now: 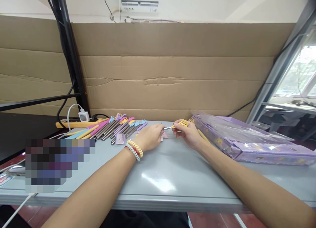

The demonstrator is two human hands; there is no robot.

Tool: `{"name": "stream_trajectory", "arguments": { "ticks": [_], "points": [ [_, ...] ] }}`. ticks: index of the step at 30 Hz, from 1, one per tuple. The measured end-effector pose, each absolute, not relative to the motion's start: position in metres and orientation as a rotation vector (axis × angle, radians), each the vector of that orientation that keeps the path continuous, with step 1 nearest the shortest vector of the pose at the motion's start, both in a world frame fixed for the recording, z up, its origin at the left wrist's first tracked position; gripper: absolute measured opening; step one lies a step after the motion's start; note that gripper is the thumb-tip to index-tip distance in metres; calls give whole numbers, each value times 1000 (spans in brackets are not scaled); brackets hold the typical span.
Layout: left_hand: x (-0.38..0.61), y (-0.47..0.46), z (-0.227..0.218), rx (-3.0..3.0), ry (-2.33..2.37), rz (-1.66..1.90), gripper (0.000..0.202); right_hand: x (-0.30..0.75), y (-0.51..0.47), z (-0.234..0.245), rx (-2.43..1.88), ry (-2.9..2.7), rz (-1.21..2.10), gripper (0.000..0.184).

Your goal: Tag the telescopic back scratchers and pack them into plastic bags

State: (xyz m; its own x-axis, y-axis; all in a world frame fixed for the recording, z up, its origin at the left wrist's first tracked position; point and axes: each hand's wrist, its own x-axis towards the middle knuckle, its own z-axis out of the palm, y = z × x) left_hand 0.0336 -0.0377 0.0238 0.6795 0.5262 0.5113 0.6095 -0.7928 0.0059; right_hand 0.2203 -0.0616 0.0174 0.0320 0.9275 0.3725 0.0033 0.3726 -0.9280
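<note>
My right hand [187,133] is closed on a yellow hand-shaped stick [179,124] with a metal shaft, held just above the grey table [158,175]. My left hand [150,136] is closed in a pinch at the metal end of the same stick, over a small pink card [164,135]. Bead and coil bracelets sit on my left wrist [134,149]. To the left lies a pile of several similar sticks [116,126] with pink, yellow, blue and purple handles.
A purple flat box under clear plastic [249,139] lies at the right. A small purple packet [120,139] lies by the pile. A yellow power strip with a white charger [83,116] is at the back left. A cardboard wall [172,73] closes the back.
</note>
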Motion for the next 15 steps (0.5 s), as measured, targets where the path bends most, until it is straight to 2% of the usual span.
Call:
{"name": "stream_trajectory", "arguments": {
  "ticks": [2, 4, 6, 8, 15],
  "points": [
    [33, -38, 25, -2633, -1026, -708, 27, 226, -58, 16, -1049, -1371, 632, 30],
    [33, -38, 25, -2585, -1084, -643, 29, 231, -56, 17, -1143, -1475, 204, 29],
    [33, -39, 26, -2572, -1125, -580, 34, 233, -57, 18, -1132, -1590, -252, 21],
    [33, -40, 27, -2564, -1165, -552, 39, 232, -60, 20, -1080, -1706, -539, 13],
    [36, -44, 30, -2585, -1116, -572, 40, 203, -71, 12, -1194, -2146, -770, 22]
  ]
}}
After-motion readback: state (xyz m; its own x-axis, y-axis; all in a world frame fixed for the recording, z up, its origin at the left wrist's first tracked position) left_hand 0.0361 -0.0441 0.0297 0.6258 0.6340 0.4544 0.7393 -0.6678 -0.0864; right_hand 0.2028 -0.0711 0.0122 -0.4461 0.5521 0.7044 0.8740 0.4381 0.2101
